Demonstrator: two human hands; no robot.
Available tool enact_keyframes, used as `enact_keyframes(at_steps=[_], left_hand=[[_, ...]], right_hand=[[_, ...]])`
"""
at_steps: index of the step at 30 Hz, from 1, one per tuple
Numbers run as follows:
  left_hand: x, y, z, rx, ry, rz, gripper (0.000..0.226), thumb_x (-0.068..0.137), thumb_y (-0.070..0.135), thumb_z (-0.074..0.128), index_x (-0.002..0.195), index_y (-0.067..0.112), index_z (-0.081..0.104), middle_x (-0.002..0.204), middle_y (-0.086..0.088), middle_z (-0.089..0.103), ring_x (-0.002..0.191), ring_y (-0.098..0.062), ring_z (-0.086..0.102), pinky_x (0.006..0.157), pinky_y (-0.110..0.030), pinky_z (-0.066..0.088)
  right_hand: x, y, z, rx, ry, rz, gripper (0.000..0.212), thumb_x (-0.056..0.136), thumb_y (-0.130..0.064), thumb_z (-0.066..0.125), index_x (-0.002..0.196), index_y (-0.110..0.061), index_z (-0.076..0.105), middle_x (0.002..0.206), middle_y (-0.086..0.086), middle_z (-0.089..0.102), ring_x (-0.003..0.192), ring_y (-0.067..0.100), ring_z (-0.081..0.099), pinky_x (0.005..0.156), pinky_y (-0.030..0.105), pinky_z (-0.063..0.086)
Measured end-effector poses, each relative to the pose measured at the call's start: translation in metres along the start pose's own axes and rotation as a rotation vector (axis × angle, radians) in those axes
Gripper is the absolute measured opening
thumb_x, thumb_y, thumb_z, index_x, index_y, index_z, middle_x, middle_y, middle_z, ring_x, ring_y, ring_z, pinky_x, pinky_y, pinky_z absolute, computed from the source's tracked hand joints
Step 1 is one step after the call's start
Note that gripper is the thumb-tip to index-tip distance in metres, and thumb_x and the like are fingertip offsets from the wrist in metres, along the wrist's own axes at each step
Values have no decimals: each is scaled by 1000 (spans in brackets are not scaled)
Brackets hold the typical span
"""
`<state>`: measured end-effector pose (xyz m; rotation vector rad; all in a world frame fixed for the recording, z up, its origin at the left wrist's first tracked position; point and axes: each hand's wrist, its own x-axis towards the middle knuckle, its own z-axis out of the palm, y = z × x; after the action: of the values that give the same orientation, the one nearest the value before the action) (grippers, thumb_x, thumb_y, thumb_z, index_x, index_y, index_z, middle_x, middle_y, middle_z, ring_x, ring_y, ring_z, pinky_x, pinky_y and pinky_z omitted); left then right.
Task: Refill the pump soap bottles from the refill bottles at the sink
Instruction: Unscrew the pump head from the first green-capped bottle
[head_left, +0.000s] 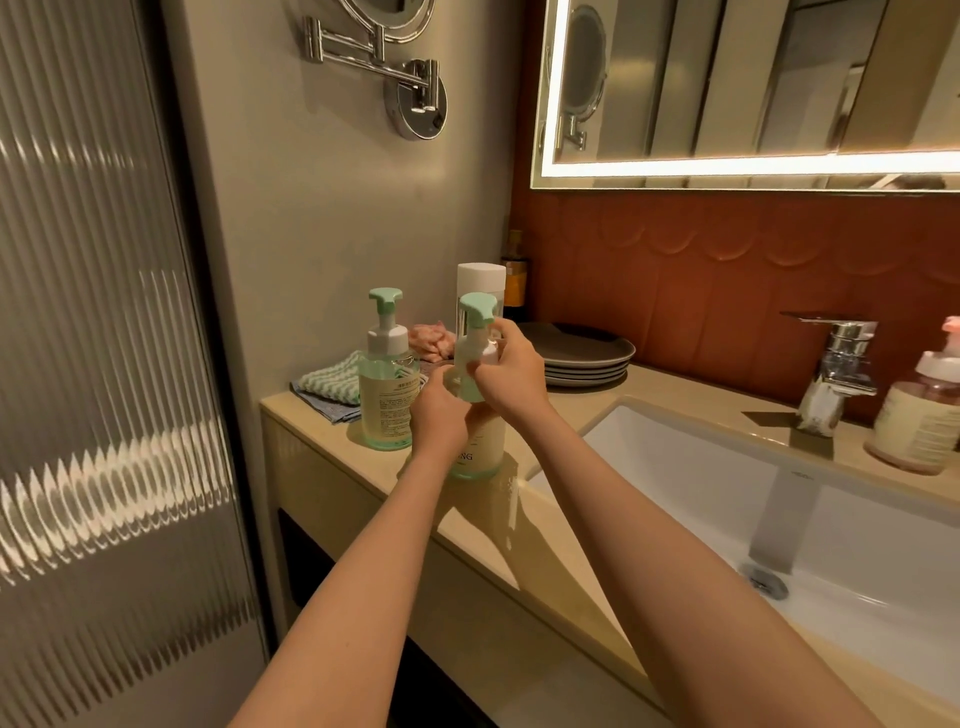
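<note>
A pump soap bottle (480, 447) with pale yellow liquid and a green pump head (477, 307) stands on the counter left of the sink. My left hand (439, 410) grips its body below the collar. My right hand (511, 366) grips the white pump collar from the right. A second green-pump bottle (387, 400) stands just to the left, untouched. Behind them rises a tall clear bottle with a white cap (480, 283). A pink pump bottle (917, 421) sits at the far right by the tap.
The white sink basin (727, 483) lies to the right under a chrome tap (836, 364). Grey plates (587, 358) are stacked at the back wall. Folded cloths (332, 384) lie at the counter's left end, a dark bottle (515, 275) in the corner. The counter edge (395, 499) runs diagonally.
</note>
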<state>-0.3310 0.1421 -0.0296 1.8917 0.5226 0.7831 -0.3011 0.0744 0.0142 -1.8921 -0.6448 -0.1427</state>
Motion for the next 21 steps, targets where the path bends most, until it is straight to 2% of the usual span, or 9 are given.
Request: enact_keyframes(at_steps=[3,5,6,8,11,14,16,18,21], left_hand=[[1,-1,1,-39,1,-25,43,81,11,67,121,16,51,112,-1,60,96,-18,52,78,-28,42],[-1,-1,1,-65,6,-25,46,82,5,65,125,12,50,118,-7,59,105,-23,54,86,-28,44],[-2,0,1,-26,23,-18,44,84,2,61,126,7,49,120,-9,58,109,-25,55,87,-27,42],[-3,-1,0,68,52,6,38,89,-2,53,127,0,47,122,-15,57,112,-29,55,87,-28,42],[-3,-2,0,114,54,39,37,92,-2,46,128,3,46,121,-16,57,111,-31,54,89,-29,42],[-3,0,0,50,44,11,38,94,1,37,129,11,47,124,-14,55,114,-31,50,92,-35,40],[-2,1,-1,6,5,-10,42,90,5,50,132,12,45,124,-12,56,113,-29,49,86,-32,38],[0,-1,-2,-9,-33,-13,62,78,20,73,133,12,44,121,-8,57,109,-24,51,80,-27,36],[3,-2,0,-14,-43,-37,78,68,35,81,133,13,43,121,-5,58,98,-15,47,76,-25,35]], right_hand=[[4,0,-5,94,-78,63,62,77,-6,63,133,-19,41,126,7,54,114,26,52,97,48,44],[4,1,-4,111,-78,101,72,72,-22,76,132,-18,37,126,5,54,113,25,53,98,48,43],[3,1,-1,68,-65,112,75,69,-32,79,129,-18,37,124,4,55,113,24,54,98,48,42],[2,0,5,-78,-9,116,67,68,-43,78,120,-19,42,118,1,58,110,22,54,97,47,41],[4,-3,6,-173,112,123,54,68,-40,78,113,-21,56,113,1,63,110,23,55,93,43,44],[6,-7,-1,-131,76,130,52,68,-30,80,115,-19,62,114,2,65,109,21,58,88,35,48],[6,-12,-8,-73,77,93,52,69,-27,80,117,-16,63,114,3,65,108,20,59,86,32,48],[8,-19,-14,12,117,60,50,70,-24,80,115,-12,63,112,5,66,106,20,60,84,29,47],[14,-32,-24,58,124,38,46,72,-17,77,115,-10,61,112,7,65,106,21,59,85,30,46]])
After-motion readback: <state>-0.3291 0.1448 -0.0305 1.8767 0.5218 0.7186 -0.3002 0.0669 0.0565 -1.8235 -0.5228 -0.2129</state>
